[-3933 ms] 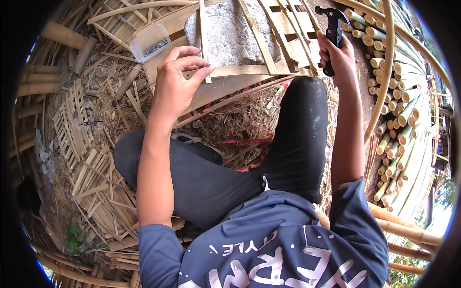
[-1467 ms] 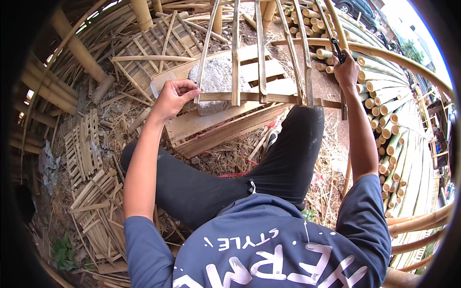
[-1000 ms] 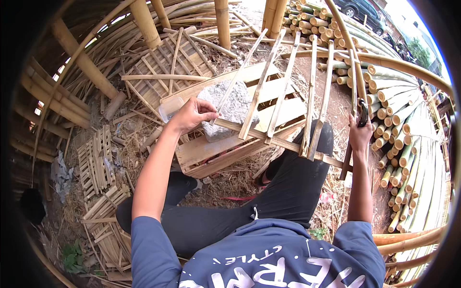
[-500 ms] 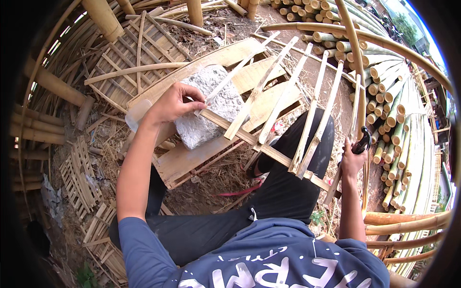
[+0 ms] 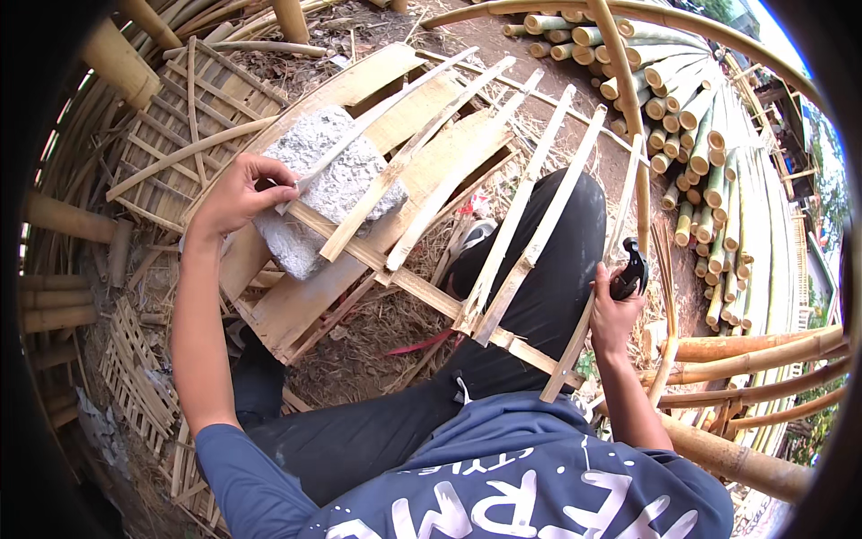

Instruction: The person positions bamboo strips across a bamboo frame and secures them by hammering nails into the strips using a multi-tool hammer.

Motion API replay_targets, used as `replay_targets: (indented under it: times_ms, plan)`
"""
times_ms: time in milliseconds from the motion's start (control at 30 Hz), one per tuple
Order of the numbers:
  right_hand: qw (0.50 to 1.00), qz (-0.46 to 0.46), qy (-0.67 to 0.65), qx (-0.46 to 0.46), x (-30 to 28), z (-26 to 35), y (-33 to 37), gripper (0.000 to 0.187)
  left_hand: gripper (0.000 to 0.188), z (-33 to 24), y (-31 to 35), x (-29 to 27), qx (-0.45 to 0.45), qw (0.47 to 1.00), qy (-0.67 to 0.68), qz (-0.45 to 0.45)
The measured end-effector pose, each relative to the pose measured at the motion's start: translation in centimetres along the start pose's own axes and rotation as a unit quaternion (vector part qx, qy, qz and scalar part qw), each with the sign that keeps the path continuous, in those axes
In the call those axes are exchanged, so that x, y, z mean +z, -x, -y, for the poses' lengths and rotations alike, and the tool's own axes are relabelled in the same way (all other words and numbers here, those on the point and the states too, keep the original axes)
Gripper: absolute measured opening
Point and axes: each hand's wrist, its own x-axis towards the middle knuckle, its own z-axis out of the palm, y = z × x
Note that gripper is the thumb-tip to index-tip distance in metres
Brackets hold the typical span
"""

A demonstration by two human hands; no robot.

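A frame of split bamboo slats (image 5: 503, 242) lies tilted across my lap and over a grey stone block (image 5: 334, 184). Several long slats cross one rail (image 5: 422, 292) that runs down to the right. My left hand (image 5: 238, 190) pinches the left end of that rail against the stone. My right hand (image 5: 618, 310) is closed on a black-headed hammer (image 5: 632, 269) and also touches the outermost slat near my right knee. The stone rests on wide bamboo boards (image 5: 305, 296).
Cut bamboo poles (image 5: 709, 135) are stacked at the right, with thick poles (image 5: 754, 346) near my right elbow. Woven bamboo panels (image 5: 180, 117) and a small lattice (image 5: 135, 368) lie at the left. A long curved bamboo strip (image 5: 628, 99) arches overhead. Dry straw covers the ground.
The slat frame has swung down from upright and now lies across my lap and the stone. My right hand with the hammer dropped from the top right to beside my knee.
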Motion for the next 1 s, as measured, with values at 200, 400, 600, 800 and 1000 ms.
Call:
replay_targets:
  times_ms: [200,400,600,800,1000]
  plan:
    - [1.000,-0.002,0.012,-0.011,-0.4,0.4,1.0,0.025,0.011,0.3,0.2,0.7,-0.016,1.000,0.018,-0.008]
    - [0.991,0.070,0.112,-0.011,-1.2,1.4,1.2,0.026,0.014,-0.3,0.9,1.4,0.063,0.996,-0.023,-0.053]
    - [0.961,0.155,0.226,-0.046,-2.3,3.5,1.6,0.024,0.019,-1.0,1.8,2.4,0.058,0.988,-0.097,-0.106]
    - [0.933,0.209,0.272,-0.111,-3.1,4.3,2.2,0.029,0.015,-1.4,2.9,3.3,0.034,0.975,-0.150,-0.161]
    - [0.926,0.212,0.278,-0.138,-4.7,4.6,2.0,0.026,0.014,-0.7,3.1,3.8,0.027,0.977,-0.123,-0.172]
